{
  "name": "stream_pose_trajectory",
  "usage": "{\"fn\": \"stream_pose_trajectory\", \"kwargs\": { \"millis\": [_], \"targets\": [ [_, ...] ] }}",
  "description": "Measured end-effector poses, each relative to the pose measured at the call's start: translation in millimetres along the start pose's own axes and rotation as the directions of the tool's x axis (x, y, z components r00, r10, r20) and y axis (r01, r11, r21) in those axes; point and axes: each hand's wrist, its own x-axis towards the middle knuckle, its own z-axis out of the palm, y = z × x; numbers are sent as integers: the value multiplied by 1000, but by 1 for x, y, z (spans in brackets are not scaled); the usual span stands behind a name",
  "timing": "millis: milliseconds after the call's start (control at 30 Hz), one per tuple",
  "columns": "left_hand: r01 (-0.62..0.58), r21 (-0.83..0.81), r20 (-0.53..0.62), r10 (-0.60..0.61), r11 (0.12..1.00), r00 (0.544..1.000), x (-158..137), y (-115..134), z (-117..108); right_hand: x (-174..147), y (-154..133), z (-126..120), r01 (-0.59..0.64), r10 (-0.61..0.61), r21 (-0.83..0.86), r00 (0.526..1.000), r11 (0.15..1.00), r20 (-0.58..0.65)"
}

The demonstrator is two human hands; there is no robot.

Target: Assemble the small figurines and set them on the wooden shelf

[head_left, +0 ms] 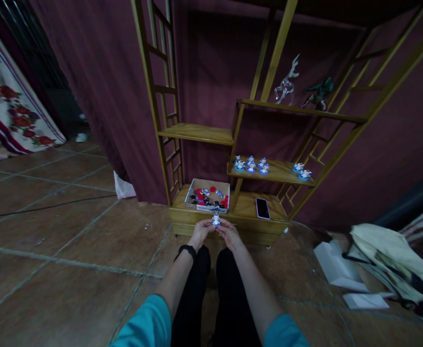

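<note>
Between my fingertips is a small purple-and-white toy figurine (216, 220), held upright just in front of the shelf's base. My left hand (201, 232) grips it from the left, and my right hand (230, 233) closes on its right side. Right behind them stands an open cardboard box (207, 208) with a jumble of red, black and purple figurines inside. On the shelf above and to the right, several matching purple figurines (251, 167) stand in a group beside blue-based ones (239, 166). Two more blue-based figurines (304, 175) are at that shelf's right end.
A phone (262, 208) lies on the wooden display rack's base (244, 205). Higher up stand a clear deer ornament (286, 86) and a dark green statuette (320, 94). White boxes (337, 265) and a cream bag (388, 255) lie on the floor to the right; a cable (52, 206) runs left.
</note>
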Motion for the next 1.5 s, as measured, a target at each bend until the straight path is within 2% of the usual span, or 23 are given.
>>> {"fn": "stream_pose_trajectory", "kwargs": {
  "millis": [467,867,1500],
  "targets": [
    [7,56,3,-7,998,1000,4,1,1,2,-3,1,13,-13,-55,1000,998,3],
    [-19,11,-97,20,1000,995,7,-10,9,6,-2,-4,24,-25,-27,999,999,-27],
    [-38,-7,-135,36,999,990,8,-11,9,2,-5,-2,1,-2,-11,1000,1000,-30]
  ]
}}
